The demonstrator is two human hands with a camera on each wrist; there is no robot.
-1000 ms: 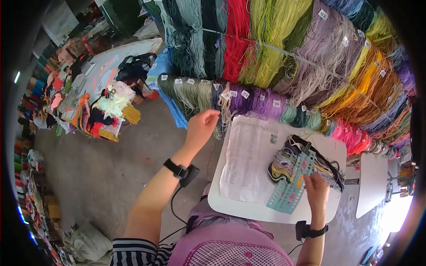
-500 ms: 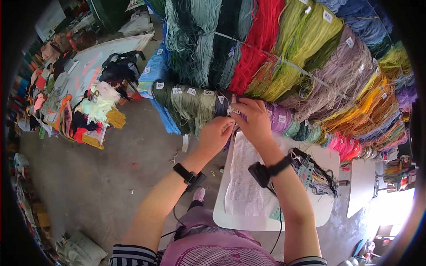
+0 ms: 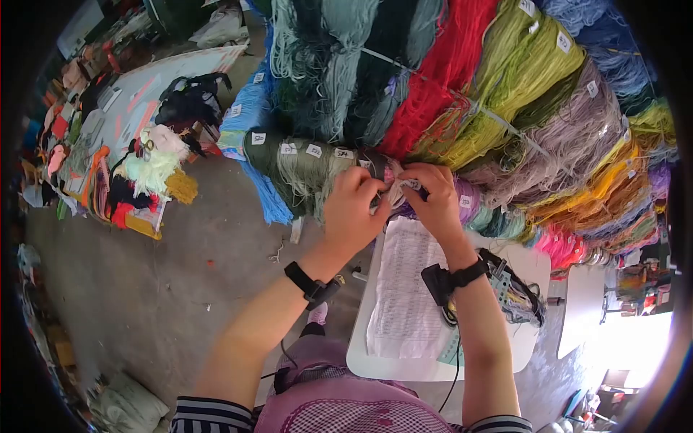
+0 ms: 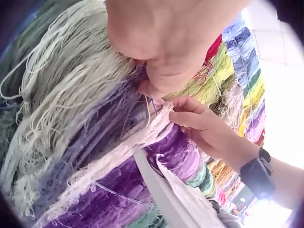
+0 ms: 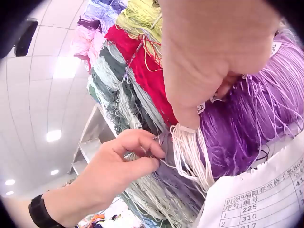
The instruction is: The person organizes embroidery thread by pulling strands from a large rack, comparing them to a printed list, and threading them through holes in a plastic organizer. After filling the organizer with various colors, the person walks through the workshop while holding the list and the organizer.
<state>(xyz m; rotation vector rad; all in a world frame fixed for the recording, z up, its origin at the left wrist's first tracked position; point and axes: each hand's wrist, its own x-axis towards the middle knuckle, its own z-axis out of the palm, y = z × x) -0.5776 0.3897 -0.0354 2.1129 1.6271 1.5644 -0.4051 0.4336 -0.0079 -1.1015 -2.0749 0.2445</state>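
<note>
A pale cream-pink skein of yarn (image 4: 142, 135) hangs between slate-grey yarn (image 5: 178, 183) and purple yarn (image 5: 232, 128). At its top, my right hand (image 3: 437, 203) grips the pale strands with thumb and fingers. My left hand (image 3: 352, 213) is close beside it on the left. In the right wrist view, the left thumb and forefinger (image 5: 151, 160) pinch a thin pale strand that runs to the skein. Grey-green skeins (image 3: 314, 169) with number labels hang just left of the left hand.
Below the hands stands a white table (image 3: 361, 350) with a printed sheet (image 3: 404, 310), a teal perforated card (image 3: 452, 348) and a bundle of mixed threads (image 3: 521, 297). Thick red (image 3: 447, 72) and yellow-green hanks (image 3: 523, 65) hang behind. A second table (image 3: 162, 72) with yarn piles stands left.
My right hand has left the perforated card on the table and gone up and left to the pale skein. My left hand has moved in beside it and pinches a strand.
</note>
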